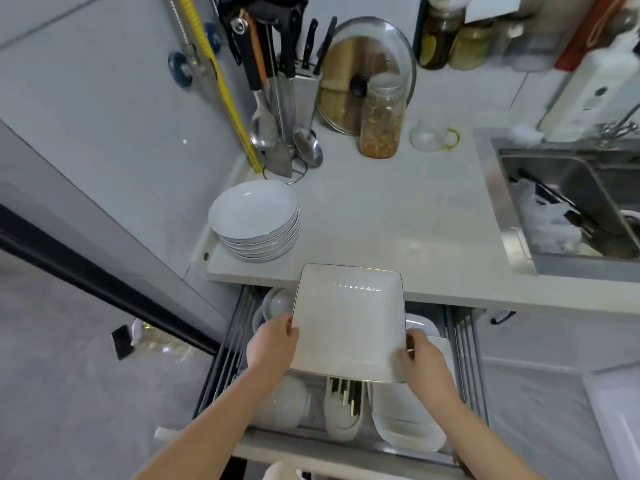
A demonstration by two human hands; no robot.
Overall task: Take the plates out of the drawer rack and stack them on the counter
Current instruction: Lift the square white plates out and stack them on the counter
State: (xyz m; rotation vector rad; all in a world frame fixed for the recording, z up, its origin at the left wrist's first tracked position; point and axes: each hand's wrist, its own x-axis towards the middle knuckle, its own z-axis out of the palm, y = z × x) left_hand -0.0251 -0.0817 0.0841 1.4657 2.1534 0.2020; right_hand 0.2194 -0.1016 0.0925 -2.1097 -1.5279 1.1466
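A square white plate [348, 320] with a thin dark rim is held flat above the open drawer rack [465, 362], its far edge reaching the counter's front edge. My left hand [273, 344] grips its left side and my right hand [424, 362] grips its right side. On the white counter [398, 216] at the left stands a stack of several round white plates [256, 220]. In the rack below the plate lie white bowls [287, 401], more white dishes [405, 424] and some cutlery [343, 393], partly hidden by the plate and my arms.
At the counter's back stand hanging utensils and a knife block [284, 98], a glass lid [370, 74], a jar [381, 116] and a small clear bowl [427, 136]. A steel sink [568, 209] with things in it lies at the right. A wall is at the left.
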